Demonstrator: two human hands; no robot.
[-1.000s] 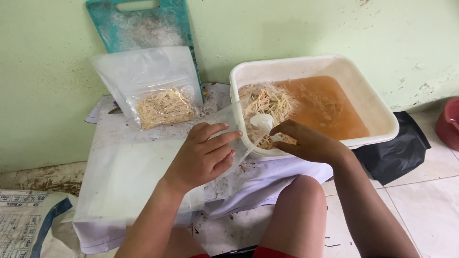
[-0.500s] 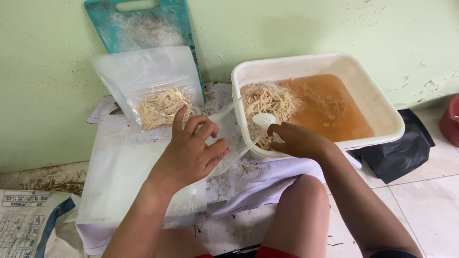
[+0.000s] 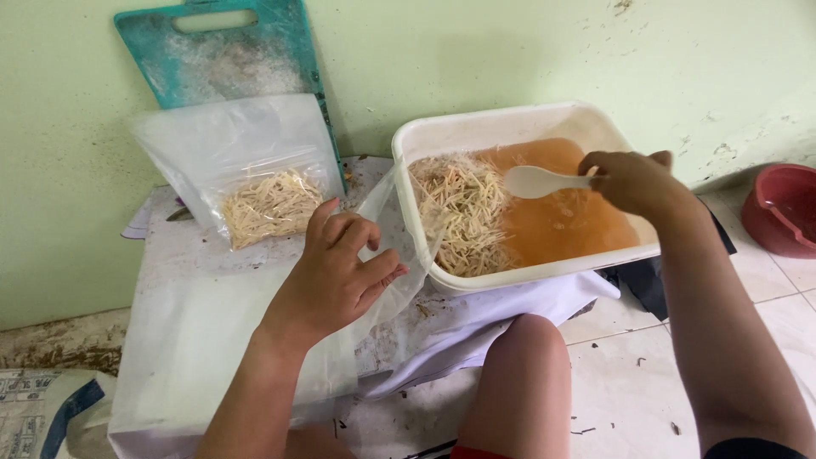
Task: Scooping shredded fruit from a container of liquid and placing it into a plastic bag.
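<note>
Pale green wall backs a low table (image 3: 212, 255). Left hand (image 3: 336, 276) pinches an empty clear bag (image 3: 395, 234) open beside the white tub (image 3: 476, 132). Right hand (image 3: 629, 178) grips a white spoon (image 3: 535, 181) above shredded strips (image 3: 463, 204) and orange liquid (image 3: 578, 221).

two plastic bags (image 3: 242, 161), one tub (image 3: 476, 132), one spoon (image 3: 540, 181)

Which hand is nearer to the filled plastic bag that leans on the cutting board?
Left. The left hand holds an empty bag just below and right of the filled bag; the right hand holds a spoon over the tub.
</note>
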